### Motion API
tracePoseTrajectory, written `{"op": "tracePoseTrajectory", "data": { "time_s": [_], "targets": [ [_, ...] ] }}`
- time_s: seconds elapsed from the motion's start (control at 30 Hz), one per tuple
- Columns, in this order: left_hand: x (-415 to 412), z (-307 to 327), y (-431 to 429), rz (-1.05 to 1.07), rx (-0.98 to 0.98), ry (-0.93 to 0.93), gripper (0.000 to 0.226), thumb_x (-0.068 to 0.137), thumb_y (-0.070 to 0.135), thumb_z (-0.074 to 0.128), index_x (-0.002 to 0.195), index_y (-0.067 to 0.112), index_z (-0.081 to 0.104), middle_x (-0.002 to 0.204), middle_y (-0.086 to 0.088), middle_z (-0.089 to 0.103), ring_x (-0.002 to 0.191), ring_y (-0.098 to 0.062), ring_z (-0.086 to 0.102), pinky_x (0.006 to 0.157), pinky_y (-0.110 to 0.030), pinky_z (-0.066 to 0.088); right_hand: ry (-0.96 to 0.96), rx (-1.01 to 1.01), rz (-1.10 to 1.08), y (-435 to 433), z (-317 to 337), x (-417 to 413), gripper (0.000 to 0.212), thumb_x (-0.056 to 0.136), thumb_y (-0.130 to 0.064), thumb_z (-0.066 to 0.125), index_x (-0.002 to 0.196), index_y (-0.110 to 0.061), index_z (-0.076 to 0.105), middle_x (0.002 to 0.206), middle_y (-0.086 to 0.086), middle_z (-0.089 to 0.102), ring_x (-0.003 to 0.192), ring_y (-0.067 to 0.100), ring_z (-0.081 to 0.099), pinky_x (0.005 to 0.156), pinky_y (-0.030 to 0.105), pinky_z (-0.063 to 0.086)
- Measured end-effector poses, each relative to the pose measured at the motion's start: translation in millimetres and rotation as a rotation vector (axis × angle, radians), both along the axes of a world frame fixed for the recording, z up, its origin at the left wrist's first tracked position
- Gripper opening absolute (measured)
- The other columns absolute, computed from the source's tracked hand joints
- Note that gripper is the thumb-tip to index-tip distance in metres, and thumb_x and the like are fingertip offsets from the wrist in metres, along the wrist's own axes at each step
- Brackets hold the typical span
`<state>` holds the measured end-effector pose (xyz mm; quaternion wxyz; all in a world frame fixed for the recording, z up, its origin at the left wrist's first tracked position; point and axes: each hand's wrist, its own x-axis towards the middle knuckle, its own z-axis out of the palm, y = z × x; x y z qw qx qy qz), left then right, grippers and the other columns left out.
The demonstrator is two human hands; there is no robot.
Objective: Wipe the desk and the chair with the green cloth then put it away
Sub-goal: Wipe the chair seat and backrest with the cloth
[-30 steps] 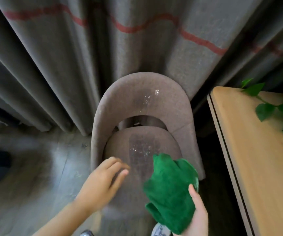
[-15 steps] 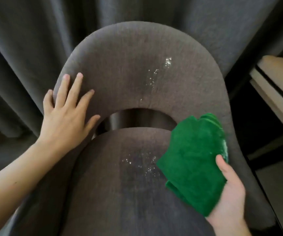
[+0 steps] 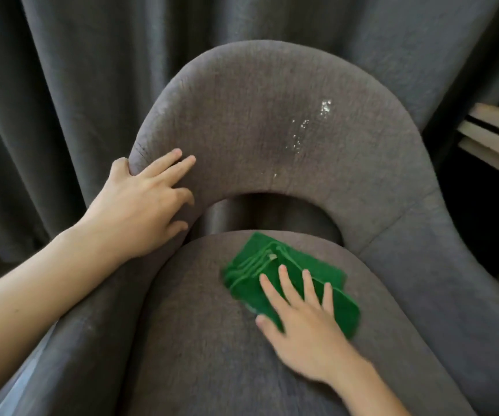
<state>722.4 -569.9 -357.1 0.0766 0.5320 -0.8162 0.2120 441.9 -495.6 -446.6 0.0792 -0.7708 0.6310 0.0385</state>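
Observation:
A grey upholstered chair (image 3: 257,115) with a curved backrest fills the view. Wet-looking white specks (image 3: 305,124) dot the backrest right of centre. The folded green cloth (image 3: 251,265) lies flat on the back part of the seat (image 3: 194,349). My right hand (image 3: 305,331) presses down on the cloth's near half with its fingers spread. My left hand (image 3: 143,211) grips the backrest's left edge, thumb hooked behind it and fingers on the front. Of the desk (image 3: 494,136), only a pale edge shows at the far right.
Dark grey curtains (image 3: 62,85) hang close behind and to the left of the chair. A dark gap separates the chair's right arm (image 3: 452,280) from the desk edge.
My right hand has brought the cloth down from the air onto the seat and now presses on it. My left hand has slid lower and closed around the backrest's left edge.

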Motion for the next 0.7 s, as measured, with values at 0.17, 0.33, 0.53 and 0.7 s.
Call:
{"op": "tracePoseTrajectory", "data": {
  "time_s": [0.17, 0.33, 0.53, 0.7],
  "targets": [
    [0, -1, 3, -0.034, -0.019, 0.057, 0.026, 0.074, 0.041, 0.076, 0.097, 0.028, 0.076, 0.138, -0.006, 0.063, 0.135, -0.025, 0.053, 0.080, -0.055, 0.043, -0.250, -0.153, -0.134, -1, 7, 3, 0.082, 0.082, -0.076, -0.002, 0.145, -0.044, 0.039, 0.156, -0.014, 0.034, 0.147, 0.018, 0.023, 0.122, 0.047, 0.013],
    [-1, -1, 7, -0.054, -0.019, 0.125, 0.034, 0.091, 0.050, 0.041, 0.092, 0.035, 0.072, 0.088, 0.010, 0.074, 0.099, -0.015, 0.066, 0.084, -0.049, 0.037, -0.101, -0.155, -0.139, -18, -8, -11, 0.066, 0.090, -0.076, 0.019, 0.150, -0.049, 0.026, 0.155, -0.002, 0.035, 0.143, 0.023, 0.028, 0.120, 0.045, 0.021],
    [2, -3, 6, -0.075, -0.050, 0.202, 0.045, 0.089, 0.047, 0.030, 0.080, 0.034, 0.072, 0.060, 0.007, 0.064, 0.062, -0.021, 0.064, 0.082, -0.050, 0.041, 0.009, -0.189, -0.172, -34, -13, 6, 0.057, 0.090, -0.077, 0.023, 0.140, -0.049, 0.029, 0.130, -0.003, 0.042, 0.119, 0.025, 0.038, 0.102, 0.048, 0.033],
    [3, -4, 4, -0.067, -0.027, 0.235, 0.027, 0.091, 0.036, 0.047, 0.082, 0.034, 0.072, 0.066, 0.007, 0.067, 0.069, -0.023, 0.066, 0.084, -0.049, 0.038, -0.002, -0.119, -0.197, -83, -14, -2, 0.045, 0.099, -0.064, 0.025, 0.132, -0.037, 0.038, 0.127, 0.006, 0.046, 0.120, 0.033, 0.042, 0.099, 0.053, 0.035]
  ]
}}
